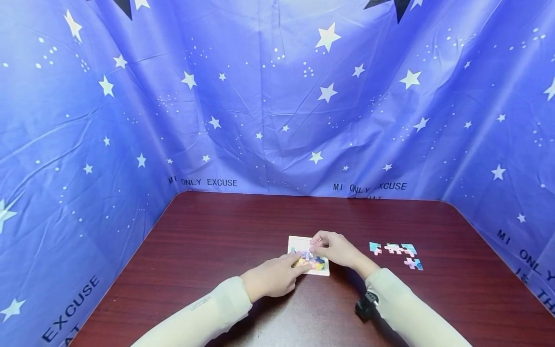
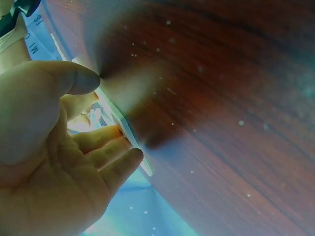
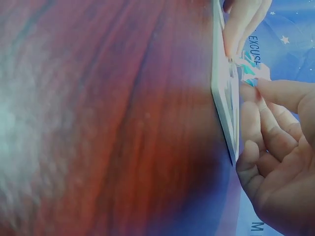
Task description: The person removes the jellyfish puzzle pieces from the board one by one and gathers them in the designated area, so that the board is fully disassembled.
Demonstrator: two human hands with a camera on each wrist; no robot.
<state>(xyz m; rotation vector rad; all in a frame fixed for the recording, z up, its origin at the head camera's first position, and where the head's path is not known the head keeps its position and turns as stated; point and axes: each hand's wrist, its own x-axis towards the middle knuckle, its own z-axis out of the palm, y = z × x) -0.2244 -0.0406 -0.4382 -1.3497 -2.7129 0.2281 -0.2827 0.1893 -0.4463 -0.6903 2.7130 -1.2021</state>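
A small jigsaw puzzle tray point(image 1: 299, 238) with a pale border lies flat on the table, its lower part filled with colourful pieces. My left hand point(image 1: 270, 278) rests on its left and near side, fingers extended over the picture and thumb along the near edge. Above the tray's upper right part, my right hand point(image 1: 336, 248) pinches a puzzle piece point(image 3: 250, 74) between thumb and fingertips. That piece shows teal and white in the right wrist view, tilted close over the tray. In the left wrist view, the left fingertips point(image 2: 133, 155) lie along the tray's edge.
Several loose puzzle pieces point(image 1: 394, 248) lie on the dark red wooden table point(image 1: 225, 226), right of the tray. A blue curtain point(image 1: 260, 96) with white stars stands around the table's back and sides. A black wrist camera point(image 1: 366, 305) sits at the right sleeve.
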